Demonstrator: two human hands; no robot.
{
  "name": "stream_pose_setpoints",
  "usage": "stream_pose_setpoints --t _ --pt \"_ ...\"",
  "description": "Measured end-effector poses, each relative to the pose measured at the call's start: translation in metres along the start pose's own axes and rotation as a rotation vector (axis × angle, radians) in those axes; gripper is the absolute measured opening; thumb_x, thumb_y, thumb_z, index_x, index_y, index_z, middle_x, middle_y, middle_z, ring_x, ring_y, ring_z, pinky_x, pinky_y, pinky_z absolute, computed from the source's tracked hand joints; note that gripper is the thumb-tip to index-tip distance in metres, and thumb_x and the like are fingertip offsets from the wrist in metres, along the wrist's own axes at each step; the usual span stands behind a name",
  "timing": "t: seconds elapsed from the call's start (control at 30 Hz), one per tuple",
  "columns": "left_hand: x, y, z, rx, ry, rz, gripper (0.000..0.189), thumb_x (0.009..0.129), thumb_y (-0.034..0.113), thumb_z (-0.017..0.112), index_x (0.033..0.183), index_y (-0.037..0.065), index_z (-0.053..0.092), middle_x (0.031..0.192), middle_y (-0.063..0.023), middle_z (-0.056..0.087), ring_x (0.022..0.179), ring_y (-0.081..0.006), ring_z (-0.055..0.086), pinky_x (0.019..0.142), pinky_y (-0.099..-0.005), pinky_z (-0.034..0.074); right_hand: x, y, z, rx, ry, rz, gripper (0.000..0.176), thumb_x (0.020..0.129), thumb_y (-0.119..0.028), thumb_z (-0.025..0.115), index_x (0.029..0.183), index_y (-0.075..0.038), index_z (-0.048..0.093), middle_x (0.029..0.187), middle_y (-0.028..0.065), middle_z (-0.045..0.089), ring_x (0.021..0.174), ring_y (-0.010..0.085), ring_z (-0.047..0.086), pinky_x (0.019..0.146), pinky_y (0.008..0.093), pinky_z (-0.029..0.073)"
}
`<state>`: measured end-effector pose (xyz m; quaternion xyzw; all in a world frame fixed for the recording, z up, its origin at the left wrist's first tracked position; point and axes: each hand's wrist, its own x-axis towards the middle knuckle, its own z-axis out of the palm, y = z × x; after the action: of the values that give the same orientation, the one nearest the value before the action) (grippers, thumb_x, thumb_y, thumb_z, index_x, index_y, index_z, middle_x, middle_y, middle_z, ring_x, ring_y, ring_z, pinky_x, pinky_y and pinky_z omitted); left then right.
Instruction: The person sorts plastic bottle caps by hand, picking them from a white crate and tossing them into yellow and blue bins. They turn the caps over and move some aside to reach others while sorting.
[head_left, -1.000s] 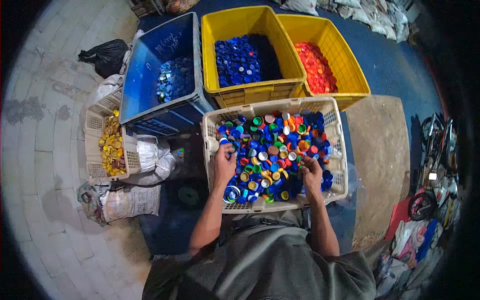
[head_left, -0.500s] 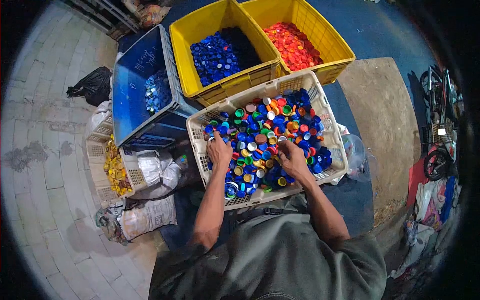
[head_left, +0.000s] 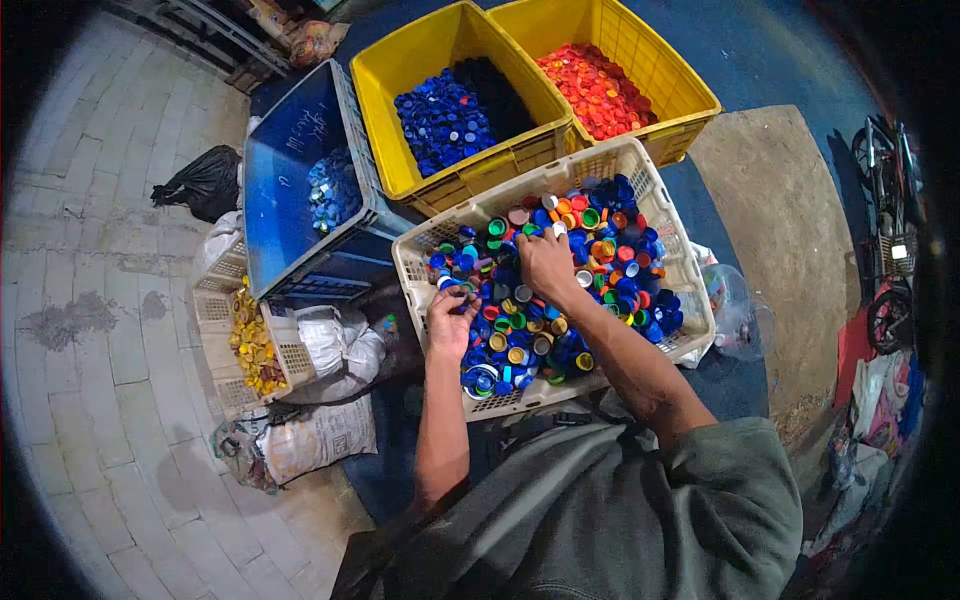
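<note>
Crate [head_left: 662, 208]: mixed caps [head_left: 515, 355]—plenty left
Bins [head_left: 485, 173], 11–12 o'clock: one-colour heaps, part-full
Left hand [head_left: 450, 322]: narrow—hold unclear
Right hand [head_left: 549, 268]: grip hidden

We can read no word or number with certainty. We see pale handwriting [head_left: 305, 130] on the inner wall of the blue bin [head_left: 272, 205], and faded print [head_left: 343, 430] on the white sack [head_left: 318, 440] nearer us than that bin, both too unclear to make out.

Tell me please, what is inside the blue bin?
The blue bin holds a pile of mostly light-blue caps, toward the picture's right side. Only the pile's top shows; whatever lies beneath is covered and cannot be seen.
</note>
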<state>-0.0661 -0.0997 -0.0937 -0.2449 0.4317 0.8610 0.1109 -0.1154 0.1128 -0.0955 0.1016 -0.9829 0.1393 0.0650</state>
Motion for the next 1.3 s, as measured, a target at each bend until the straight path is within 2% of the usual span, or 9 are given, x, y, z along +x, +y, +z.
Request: stream_pose_setpoints --t 0.17,0.3,0.47,0.57,0.6,0.7,0.87,1.17,1.3 --pt "-0.006 0.014 0.019 -0.243 -0.020 -0.050 0.020 0.082 0.001 0.055 0.101 -0.006 0.058 0.098 -0.0163 0.062 0.092 -0.0265 0.062 0.088 -0.0408 0.053 -0.001 0.005 -0.002 0.133 -0.025 0.040 0.022 0.075 -0.012 0.061 0.096 -0.006 0.058 0.080 0.0129 0.066 0.087 0.0340 0.060 0.075 0.0482 0.044" --pt "0.007 0.011 0.005 -0.412 -0.214 -0.089 0.043 0.083 0.003 0.044 0.123 -0.014 0.049 0.119 -0.0227 0.055 0.113 -0.0334 0.056 0.103 -0.0475 0.046 -0.014 0.012 -0.018 0.570 -0.024 0.235 0.025 0.072 -0.013 0.066 0.096 -0.004 0.060 0.082 0.0177 0.066 0.085 0.0372 0.061 0.075 0.0472 0.049" --pt "0.000 0.010 0.019 -0.085 -0.248 -0.119 0.047 0.082 -0.007 0.043 0.128 -0.014 0.044 0.128 -0.0264 0.051 0.120 -0.0339 0.052 0.111 -0.0451 0.038 -0.045 0.015 -0.035 1.451 -0.065 0.581 0.016 0.079 -0.007 0.058 0.094 -0.001 0.059 0.083 0.0066 0.065 0.073 0.0155 0.061 0.068 0.0293 0.050" --pt "-0.007 -0.001 0.032 -0.102 -0.394 -0.161 0.047 0.084 -0.002 0.051 0.129 -0.012 0.044 0.128 -0.0249 0.051 0.120 -0.0311 0.052 0.113 -0.0456 0.034 -0.059 0.017 -0.035 1.827 -0.239 0.626 0.015 0.082 -0.004 0.055 0.096 0.000 0.058 0.088 0.0063 0.065 0.075 0.0146 0.061 0.069 0.0290 0.050" --pt "-0.013 -0.001 0.040 -0.166 -0.473 -0.186 0.045 0.087 0.005 0.051 0.129 -0.011 0.045 0.129 -0.0213 0.052 0.121 -0.0296 0.050 0.114 -0.0442 0.032 -0.062 0.017 -0.034 1.671 -0.270 0.466 0.016 0.083 -0.005 0.057 0.099 -0.002 0.058 0.101 0.0075 0.064 0.078 0.0108 0.057 0.067 0.0244 0.047" --pt "-0.021 -0.010 0.050 -0.222 -0.497 -0.366 0.039 0.093 0.012 0.049 0.129 -0.005 0.050 0.121 -0.0166 0.058 0.113 -0.0250 0.055 0.102 -0.0383 0.040 -0.063 -0.006 -0.060 1.194 -0.196 0.287 0.021 0.080 -0.012 0.068 0.096 -0.003 0.058 0.097 0.0059 0.063 0.079 0.0126 0.057 0.068 0.0295 0.048" --pt "-0.031 -0.026 0.058 -0.059 -0.437 -0.334 0.042 0.093 0.009 0.051 0.132 -0.004 0.046 0.121 -0.0115 0.058 0.103 -0.0216 0.060 0.094 -0.0352 0.045 -0.066 -0.005 -0.046 0.885 -0.045 0.003 0.040 0.070 -0.018 0.081 0.100 0.001 0.060 0.092 0.0155 0.057 0.086 0.0307 0.061 0.072 0.0372 0.049" --pt "-0.026 -0.023 0.046 0.081 -0.409 -0.336 0.038 0.093 0.011 0.059 0.128 -0.002 0.053 0.117 -0.0111 0.062 0.099 -0.0186 0.063 0.084 -0.0352 0.054 -0.075 0.001 -0.056 1.084 -0.232 0.306 0.041 0.075 -0.024 0.079 0.101 0.001 0.062 0.082 0.0108 0.061 0.075 0.0219 0.058 0.068 0.0338 0.047" --pt "-0.015 -0.010 0.042 0.297 -0.224 -0.215 0.025 0.091 0.014 0.057 0.111 0.000 0.062 0.105 -0.0070 0.064 0.092 -0.0160 0.062 0.078 -0.0321 0.053 -0.069 0.011 -0.077 1.022 -0.351 0.203 0.046 0.076 -0.027 0.077 0.108 0.002 0.061 0.096 0.0138 0.065 0.086 0.0243 0.062 0.076 0.0349 0.048"
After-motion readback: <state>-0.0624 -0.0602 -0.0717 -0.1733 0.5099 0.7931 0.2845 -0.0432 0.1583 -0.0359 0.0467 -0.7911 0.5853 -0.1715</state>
